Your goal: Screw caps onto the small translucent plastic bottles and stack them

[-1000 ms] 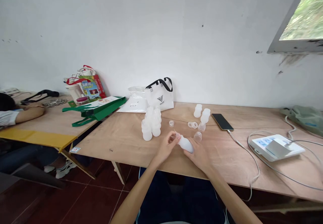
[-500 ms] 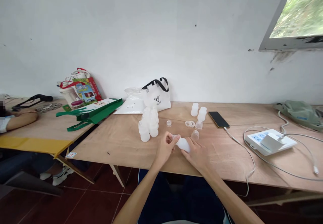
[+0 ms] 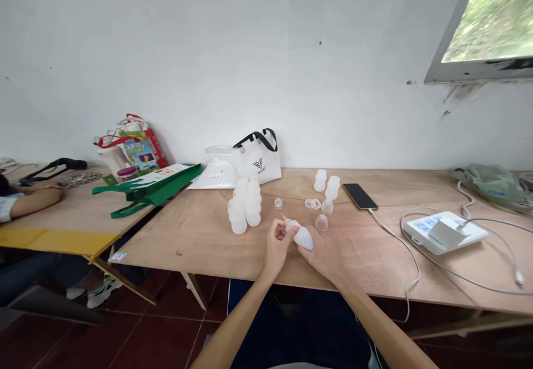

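Observation:
A small milky-white plastic bottle (image 3: 305,239) lies tilted between my hands over the front of the table, its top end pointing left. My right hand (image 3: 325,255) is closed around its body. With thumb and fingers pinched, my left hand (image 3: 277,247) grips a clear top piece (image 3: 290,224) at the bottle's neck. A thin pointed bit sticks up beside those fingers, too small to name. Just beyond the right hand stands a clear domed cap (image 3: 321,223). Two white rings (image 3: 312,203) and a small clear round part (image 3: 278,203) lie farther back.
Several white bottles (image 3: 245,205) stand grouped left of my hands. More bottles (image 3: 332,187) stand at the back right, near a phone (image 3: 360,196) on a cable. A white power strip (image 3: 443,232) lies right, a white bag (image 3: 260,161) behind. Another person's arm (image 3: 36,198) rests far left.
My left hand has turned a little and shifted slightly right at the bottle's neck. A thin pointed bit now shows above its fingers. The right hand still holds the bottle.

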### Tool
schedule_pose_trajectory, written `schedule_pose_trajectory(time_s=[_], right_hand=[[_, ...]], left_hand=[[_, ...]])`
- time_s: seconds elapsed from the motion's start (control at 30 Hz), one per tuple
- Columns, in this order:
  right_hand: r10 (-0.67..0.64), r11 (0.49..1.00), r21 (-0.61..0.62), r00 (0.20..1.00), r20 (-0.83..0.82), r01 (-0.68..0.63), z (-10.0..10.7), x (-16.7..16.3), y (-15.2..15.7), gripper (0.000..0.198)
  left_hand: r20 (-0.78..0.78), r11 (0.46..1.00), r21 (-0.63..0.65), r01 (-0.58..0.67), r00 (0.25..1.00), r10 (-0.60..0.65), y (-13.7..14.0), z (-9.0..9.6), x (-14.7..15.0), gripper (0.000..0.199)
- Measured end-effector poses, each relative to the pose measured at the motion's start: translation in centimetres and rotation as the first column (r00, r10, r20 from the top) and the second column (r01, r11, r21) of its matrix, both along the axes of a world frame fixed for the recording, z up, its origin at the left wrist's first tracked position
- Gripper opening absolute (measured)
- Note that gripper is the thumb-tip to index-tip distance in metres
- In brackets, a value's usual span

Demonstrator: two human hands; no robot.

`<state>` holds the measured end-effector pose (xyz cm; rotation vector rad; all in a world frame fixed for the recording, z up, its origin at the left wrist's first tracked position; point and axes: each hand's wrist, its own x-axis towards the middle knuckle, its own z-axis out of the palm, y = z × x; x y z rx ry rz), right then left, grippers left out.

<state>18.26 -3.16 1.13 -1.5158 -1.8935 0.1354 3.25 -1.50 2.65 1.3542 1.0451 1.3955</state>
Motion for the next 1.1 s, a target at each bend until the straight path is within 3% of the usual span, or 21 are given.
schedule_pose_trajectory(time_s=[0.17, 0.33, 0.43, 0.5, 0.57, 0.67, 0.77, 0.9, 1.0, 1.1], right_hand=[[0.159, 0.972, -0.109, 0.92, -0.358, -0.211, 1.2, 0.4, -0.1, 0.029], [0.26, 0.869, -0.249, 0.824, -0.504, -0.427, 2.0, 0.7, -0.2, 0.03], [0.228, 0.931, -0.196, 0.911, -0.343, -0.307, 2.0, 0.5, -0.3, 0.025], [0.116, 0.979, -0.142, 0.976, -0.185, -0.143, 2.0, 0.2, -0.5, 0.022], [0.039, 0.992, -0.113, 0.991, -0.126, -0.054, 2.3, 0.2, -0.6, 0.024], [0.154, 0.968, -0.15, 0.949, -0.273, -0.201, 3.3, 0.6, -0.9, 0.028], [0.235, 0.914, -0.214, 0.88, -0.413, -0.344, 4.7, 1.3, -1.1, 0.033], [0.141, 0.944, -0.229, 0.918, -0.37, -0.237, 5.8, 1.5, -1.5, 0.033], [0.108, 0.948, -0.264, 0.961, -0.255, -0.176, 6.0, 1.1, -1.8, 0.033], [0.088, 0.948, -0.293, 0.988, -0.123, -0.121, 5.9, 0.7, -2.0, 0.032]], left_hand=[[-0.027, 0.988, -0.004, 0.157, 0.987, -0.157, 0.2, 1.1, -0.8, 0.044], [-0.094, 0.969, -0.016, 0.246, 0.965, -0.246, 0.2, 2.4, -2.0, 0.038], [-0.122, 0.983, -0.017, 0.183, 0.975, -0.183, -0.1, 2.8, -2.1, 0.036], [-0.14, 0.996, 0.0, 0.084, 0.987, -0.083, -0.3, 2.9, -2.0, 0.038], [-0.152, 0.998, 0.017, 0.065, 0.987, -0.062, -0.4, 3.2, -2.1, 0.035], [-0.175, 0.962, 0.017, 0.272, 0.948, -0.265, -0.3, 3.8, -3.1, 0.031], [-0.157, 0.907, -0.006, 0.421, 0.895, -0.417, -0.1, 4.6, -4.5, 0.056], [-0.097, 0.895, 0.003, 0.445, 0.891, -0.443, -0.3, 5.6, -5.7, 0.067], [-0.139, 0.896, -0.027, 0.444, 0.886, -0.443, -0.8, 6.0, -5.5, 0.054], [-0.207, 0.947, -0.041, 0.318, 0.924, -0.32, -0.9, 5.6, -4.9, 0.04]])
